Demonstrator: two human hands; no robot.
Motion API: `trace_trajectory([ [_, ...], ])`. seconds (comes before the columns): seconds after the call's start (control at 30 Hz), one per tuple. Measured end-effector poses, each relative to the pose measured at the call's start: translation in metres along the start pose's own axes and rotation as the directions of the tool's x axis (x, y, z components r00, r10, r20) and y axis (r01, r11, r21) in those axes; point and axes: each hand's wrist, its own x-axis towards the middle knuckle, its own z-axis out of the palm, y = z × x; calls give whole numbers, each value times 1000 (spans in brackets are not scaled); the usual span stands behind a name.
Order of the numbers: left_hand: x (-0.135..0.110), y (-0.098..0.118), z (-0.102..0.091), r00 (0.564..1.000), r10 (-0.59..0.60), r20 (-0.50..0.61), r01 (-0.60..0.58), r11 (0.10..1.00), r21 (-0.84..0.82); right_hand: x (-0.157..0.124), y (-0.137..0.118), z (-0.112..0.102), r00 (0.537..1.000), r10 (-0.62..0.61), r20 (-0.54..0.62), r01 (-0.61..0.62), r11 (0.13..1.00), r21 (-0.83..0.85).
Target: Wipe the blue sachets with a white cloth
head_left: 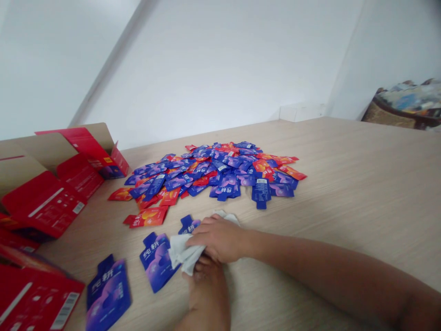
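Looks like early days: three flat blue-purple foil pouches [157, 264] lie up front, big red-and-purple pouch heap [215, 171] behind; left hand [206, 272] and right hand [219, 236] pressed together, gripping crumpled white cloth [184, 250] beside them

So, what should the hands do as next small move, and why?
Perhaps wipe the half-hidden blue pouch with the white cloth: the left hand and right hand are gathered at the cloth, which overlaps that pouch in this view.
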Motion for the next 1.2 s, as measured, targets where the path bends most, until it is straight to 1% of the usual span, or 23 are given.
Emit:
trace_trajectory([
  [0.07,0,-2,-2,999,33,20,-32,999,-24,1,3,4,1000,11,22,-11,1000,-8],
  [0.13,-2,-4,2,995,99,-31,-98,995,24,1,7,5,998,64,13,-64,997,-34],
  [0.2,-5,-3,8,982,151,-112,-134,981,140,1,13,4,991,133,2,-133,989,-59],
  [0.23,-6,-2,12,977,157,-142,-128,973,193,1,16,3,985,172,-2,-172,983,-69],
  [0.3,-8,1,16,980,137,-147,-97,963,250,0,23,1,970,244,-13,-244,966,-83],
  [0.37,-8,5,18,987,106,-120,-73,965,253,-2,28,-1,952,302,-49,-305,949,-83],
  [0.43,-7,6,16,989,102,-104,-75,968,239,-3,31,-3,937,336,-98,-343,937,-66],
  [0.53,-4,7,15,990,108,-91,-86,972,219,-4,30,-5,940,314,-132,-321,946,-35],
  [0.63,0,7,16,994,88,-72,-73,979,188,-3,26,-6,961,264,-80,-268,963,-37],
  [0.73,5,6,20,994,77,-75,-64,986,156,-1,25,-4,964,265,-25,-267,962,-57],
  [0.8,9,2,23,993,88,-75,-77,988,133,0,26,-2,961,275,-25,-276,959,-58],
  [0.87,15,-3,23,991,123,-58,-117,989,94,0,28,-2,959,280,-41,-282,958,-50],
  [0.97,24,-13,19,982,188,15,-188,982,10,2,29,-4,953,292,-86,-295,955,-27],
  [1.07,32,-19,10,967,201,154,-193,979,-65,6,29,-11,945,303,-127,-306,952,-10],
  [1.13,35,-20,5,958,200,204,-180,977,-111,11,28,-15,959,264,-106,-268,963,-30],
  [1.2,36,-18,4,958,203,204,-175,974,-144,19,28,-16,983,174,-53,-178,981,-72],
])
